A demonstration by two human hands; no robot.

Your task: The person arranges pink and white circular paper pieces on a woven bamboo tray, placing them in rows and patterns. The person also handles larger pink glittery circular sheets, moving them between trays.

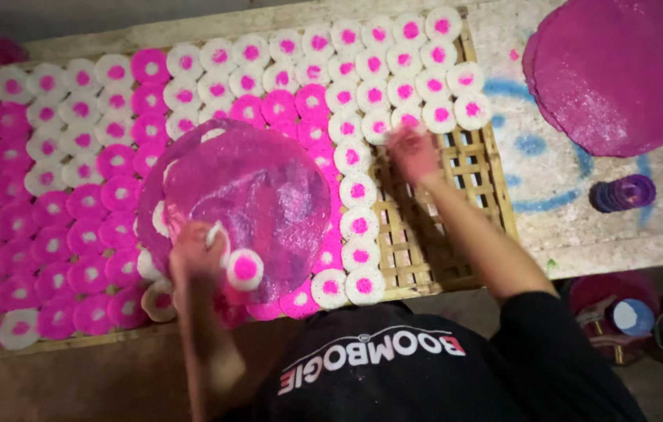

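Left hand point(195, 254) pinching one small white disc with a pink middle point(244, 267), near the front edge of the bamboo rack point(468, 168). Right hand point(413, 152) blurred above bare slats, just under the disc rows; fingers too smeared to tell. Bare slats off to the right of the held disc.

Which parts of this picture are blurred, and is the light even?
Head view: both hands are motion-blurred, the right hand most, the left hand less; the pink-and-white discs look fairly sharp; light falls on the bamboo tray, the floor below stays dim.
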